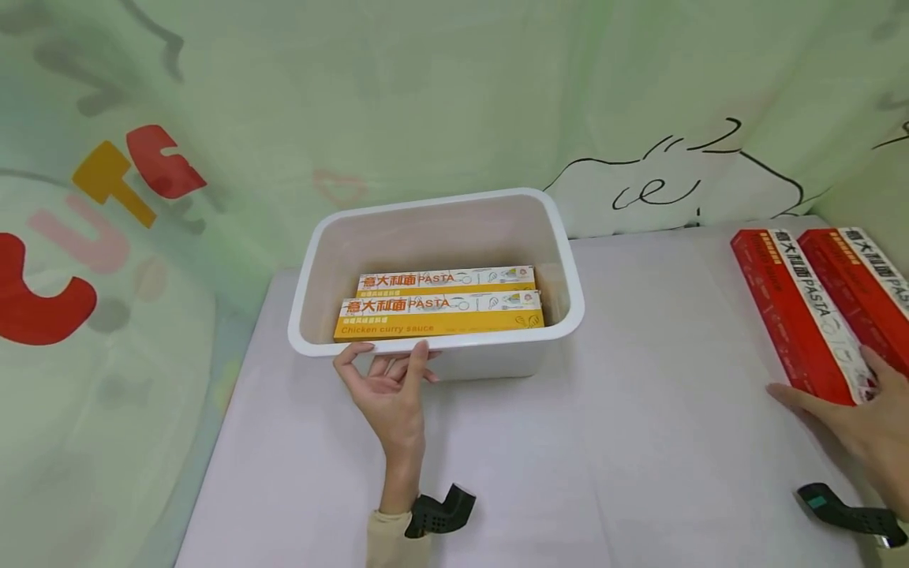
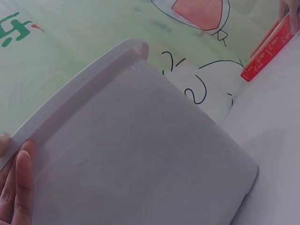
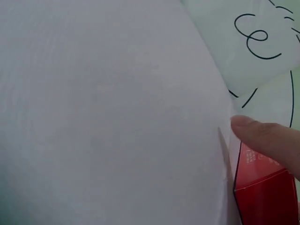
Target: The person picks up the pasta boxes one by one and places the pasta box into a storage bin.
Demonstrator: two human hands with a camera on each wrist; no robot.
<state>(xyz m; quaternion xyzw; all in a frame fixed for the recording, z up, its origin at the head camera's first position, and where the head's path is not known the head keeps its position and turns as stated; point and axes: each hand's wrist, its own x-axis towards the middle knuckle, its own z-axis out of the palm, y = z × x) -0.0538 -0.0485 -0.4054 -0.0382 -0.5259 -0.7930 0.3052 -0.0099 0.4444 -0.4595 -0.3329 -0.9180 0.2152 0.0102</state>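
A white plastic bin (image 1: pixel 461 359) stands on the table, with two yellow-and-white pasta boxes (image 1: pixel 440 322) lying inside. My left hand (image 1: pixel 390 394) grips the bin's near rim, thumb and fingers on either side of it; the left wrist view shows those fingers (image 2: pixel 24 176) against the outer wall. Far to the right lie two red pasta boxes (image 1: pixel 791 315) side by side. Over the near end of the left red box is my right hand (image 1: pixel 852 418), thumb stretched out past its left edge and a finger by its right edge. The palm side is hidden.
A pale cloth (image 1: pixel 639 442) covers the table. Behind it hangs a green printed curtain (image 1: pixel 454 102), close to the bin's far side and the far ends of the red boxes. A black wrist camera (image 1: pixel 440 513) sits on the left wrist.
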